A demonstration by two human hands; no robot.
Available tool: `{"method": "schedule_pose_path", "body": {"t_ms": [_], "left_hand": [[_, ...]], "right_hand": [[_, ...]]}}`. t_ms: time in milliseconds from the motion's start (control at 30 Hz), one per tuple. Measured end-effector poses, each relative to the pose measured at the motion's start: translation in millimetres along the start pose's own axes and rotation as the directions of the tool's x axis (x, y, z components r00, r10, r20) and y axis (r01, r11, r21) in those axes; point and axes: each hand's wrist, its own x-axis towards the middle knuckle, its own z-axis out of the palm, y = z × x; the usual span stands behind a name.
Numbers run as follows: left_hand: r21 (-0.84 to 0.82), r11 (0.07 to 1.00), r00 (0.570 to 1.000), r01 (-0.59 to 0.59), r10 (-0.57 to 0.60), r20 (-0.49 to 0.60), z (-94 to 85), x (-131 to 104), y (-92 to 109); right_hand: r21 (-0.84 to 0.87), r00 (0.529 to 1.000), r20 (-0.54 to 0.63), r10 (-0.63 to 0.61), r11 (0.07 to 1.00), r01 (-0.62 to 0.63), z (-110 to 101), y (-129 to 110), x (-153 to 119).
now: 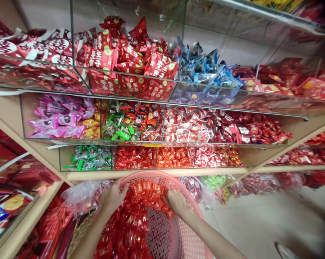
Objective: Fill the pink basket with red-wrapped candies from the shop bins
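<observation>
A pink perforated plastic basket [190, 196] is in front of me at the bottom middle, holding many small red wrapped candies [130, 230]. The candies are heaped along its left and far sides, so its bottom shows bare at the right. My left hand [114, 196] is closed on the basket's left rim, with its fingers bent over the edge. My right hand [176, 202] reaches inside from the right, its fingers curled against orange-red candies [148, 192] at the far side. Its fingertips are partly hidden among the wrappers.
Beyond the basket stands a tiered shelf [94, 175] with clear-walled bins of candies. Large red packets [130, 54] fill an upper bin. Plastic bags [82, 196] lie below the shelf. Red packages crowd the left side. Tiled floor [248, 219] shows at the right.
</observation>
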Motion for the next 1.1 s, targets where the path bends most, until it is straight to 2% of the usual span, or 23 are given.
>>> {"method": "schedule_pose_path", "body": {"t_ms": [167, 300, 400, 500, 600, 700, 800, 900, 1100], "left_hand": [[0.002, 1.000, 1.000, 0.006, -0.006, 0.013, -1.0, 0, 1], [0.011, 1.000, 1.000, -0.007, 0.007, 0.008, -2.2, 1, 2], [0.011, 1.000, 1.000, 0.008, -0.008, 0.014, -2.5, 1, 3], [0.008, 1.000, 1.000, 0.018, -0.018, 0.017, -2.0, 1, 2], [0.004, 1.000, 1.000, 0.000, 0.000, 0.012, -1.5, 2, 2], [0.016, 1.000, 1.000, -0.007, 0.007, 0.007, -1.8, 1, 2], [0.024, 1.000, 1.000, -0.007, 0.007, 0.009, -2.6, 0, 2], [0.019, 1.000, 1.000, 0.005, -0.006, 0.019, -2.9, 0, 3], [0.006, 1.000, 1.000, 0.000, 0.000, 0.010, -1.4, 0, 2]], "right_hand": [[-0.052, 0.994, 0.096, -0.053, 0.997, 0.058, -10, -7, 3], [-0.023, 0.997, 0.077, -0.015, 1.000, 0.016, -11, -12, 3], [0.005, 0.998, 0.061, 0.024, 1.000, -0.024, -23, -8, 6], [0.066, 0.998, -0.025, 0.055, 0.996, -0.053, -47, 6, 17], [0.129, 0.989, -0.113, 0.099, 0.988, -0.084, -71, 28, 39], [0.179, 0.973, -0.175, 0.149, 0.977, -0.117, -82, 49, 67], [0.200, 0.958, -0.193, 0.213, 0.964, -0.174, -79, 60, 95], [0.194, 0.948, -0.190, 0.256, 0.956, -0.219, -71, 60, 114], [0.172, 0.934, -0.185, 0.305, 0.946, -0.275, -58, 52, 126]]}}
